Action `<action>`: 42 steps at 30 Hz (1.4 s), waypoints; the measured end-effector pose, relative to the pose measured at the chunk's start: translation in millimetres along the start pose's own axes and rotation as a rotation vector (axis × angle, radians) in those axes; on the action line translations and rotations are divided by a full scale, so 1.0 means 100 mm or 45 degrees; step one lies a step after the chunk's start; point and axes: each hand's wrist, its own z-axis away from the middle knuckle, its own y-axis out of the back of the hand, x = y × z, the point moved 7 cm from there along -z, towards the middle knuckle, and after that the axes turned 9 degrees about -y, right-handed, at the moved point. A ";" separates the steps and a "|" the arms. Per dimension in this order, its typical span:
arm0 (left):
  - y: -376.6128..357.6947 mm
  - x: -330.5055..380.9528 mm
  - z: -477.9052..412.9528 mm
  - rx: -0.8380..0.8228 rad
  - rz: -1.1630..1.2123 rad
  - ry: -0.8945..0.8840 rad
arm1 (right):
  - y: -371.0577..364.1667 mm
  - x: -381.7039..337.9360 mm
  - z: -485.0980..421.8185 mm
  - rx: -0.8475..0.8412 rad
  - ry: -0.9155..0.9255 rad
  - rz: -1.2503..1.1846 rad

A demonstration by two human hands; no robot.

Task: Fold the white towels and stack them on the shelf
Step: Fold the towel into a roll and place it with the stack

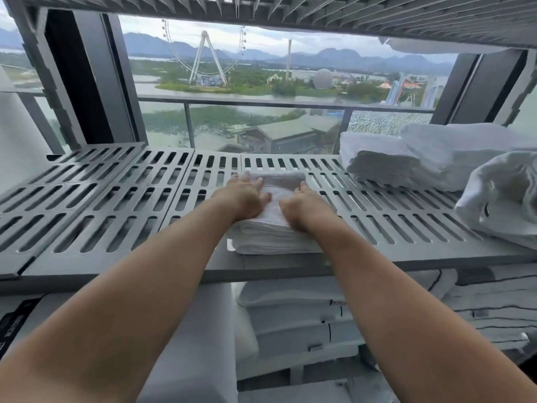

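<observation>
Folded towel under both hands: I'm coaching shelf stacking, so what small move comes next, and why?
Probably slide the folded towel a little farther back on the shelf: the left hand and right hand rest on top, and its near edge sits at the shelf's front lip.

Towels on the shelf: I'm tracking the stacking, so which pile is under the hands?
The folded stack at the middle of the shelf; the left hand and right hand rest on it. The other towels lie untouched at the right end.
</observation>
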 end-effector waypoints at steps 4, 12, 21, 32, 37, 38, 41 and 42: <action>0.02 0.00 0.28 -0.056 0.078 0.150 | -0.02 0.20 0.13 -0.001 0.028 -0.075; 0.07 0.25 0.72 -0.032 -0.166 0.465 | 0.10 0.47 0.38 0.263 -0.063 -0.150; 0.08 0.39 0.74 0.266 0.170 0.308 | 0.21 0.44 0.57 0.372 0.144 -0.370; 0.55 0.66 0.29 0.532 0.380 -0.033 | 0.73 0.56 0.41 0.764 0.104 -0.588; 0.71 0.84 -0.02 0.716 0.512 -0.114 | 1.03 0.78 0.24 0.890 0.013 -0.602; 0.71 0.89 -0.07 0.737 0.526 -0.118 | 1.07 0.83 0.21 0.902 -0.001 -0.598; 0.67 1.05 -0.26 0.792 0.555 -0.152 | 1.16 1.02 0.08 0.923 -0.031 -0.583; 0.66 1.11 -0.33 0.814 0.565 -0.165 | 1.19 1.08 0.04 0.937 -0.033 -0.576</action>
